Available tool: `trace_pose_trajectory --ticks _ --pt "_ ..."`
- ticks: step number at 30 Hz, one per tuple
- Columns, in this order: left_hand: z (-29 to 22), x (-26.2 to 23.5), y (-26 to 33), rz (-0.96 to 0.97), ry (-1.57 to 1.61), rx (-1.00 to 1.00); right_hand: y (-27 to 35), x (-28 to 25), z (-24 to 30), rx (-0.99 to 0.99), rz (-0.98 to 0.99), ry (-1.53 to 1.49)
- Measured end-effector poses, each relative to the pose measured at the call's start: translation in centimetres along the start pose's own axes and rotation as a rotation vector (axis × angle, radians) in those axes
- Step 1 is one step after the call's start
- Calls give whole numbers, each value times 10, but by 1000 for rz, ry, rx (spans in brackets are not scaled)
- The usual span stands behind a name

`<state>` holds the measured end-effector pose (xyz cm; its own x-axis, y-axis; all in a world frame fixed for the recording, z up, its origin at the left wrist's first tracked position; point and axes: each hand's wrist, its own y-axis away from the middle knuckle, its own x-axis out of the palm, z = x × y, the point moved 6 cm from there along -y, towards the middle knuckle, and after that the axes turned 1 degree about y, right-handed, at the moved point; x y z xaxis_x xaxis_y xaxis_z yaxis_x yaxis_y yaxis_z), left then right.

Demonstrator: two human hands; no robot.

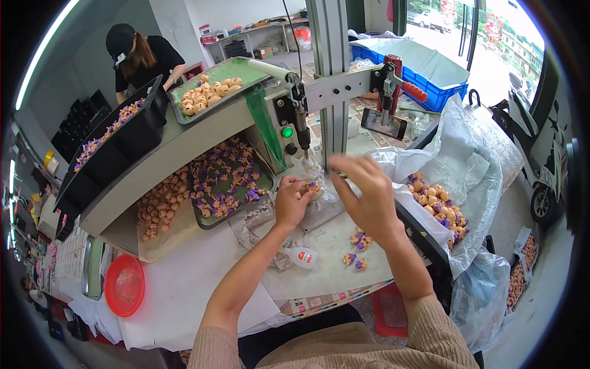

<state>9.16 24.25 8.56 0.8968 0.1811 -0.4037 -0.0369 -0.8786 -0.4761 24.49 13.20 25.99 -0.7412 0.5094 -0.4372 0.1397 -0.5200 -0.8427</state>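
Observation:
In front of the press [300,117], my left hand [291,202] pinches a small peach-and-purple figure part [313,186] between thumb and fingertips. My right hand [370,184] is raised just right of it, fingers stretched and thumb apart, slightly blurred; nothing shows in it. Clear plastic film [310,169] wraps the press below its spindle. Several loose peach-and-purple parts [361,238] lie on the white sheet under my right forearm. Beside my left wrist lie a white plastic bottle [302,257] on its side and a crumpled cloth [260,216].
Left stand a dark tray [212,216] of purple-and-peach parts, a heap of round peach pieces [165,206] and a red basin [125,286]. A plastic-lined bin [476,203] of parts is at right. A phone [383,123] hangs behind. Another person [147,58] works far left.

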Motion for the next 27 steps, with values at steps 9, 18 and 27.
trace_pose_trajectory --ticks 9,18,27 --pt "0 1 5 -10 8 -37 -149 63 -27 151 14 -62" --pt "16 -9 4 20 145 -153 -137 -16 42 136 -136 -700" --pt "9 -53 28 -16 338 -324 -48 -6 36 -203 -135 -478"
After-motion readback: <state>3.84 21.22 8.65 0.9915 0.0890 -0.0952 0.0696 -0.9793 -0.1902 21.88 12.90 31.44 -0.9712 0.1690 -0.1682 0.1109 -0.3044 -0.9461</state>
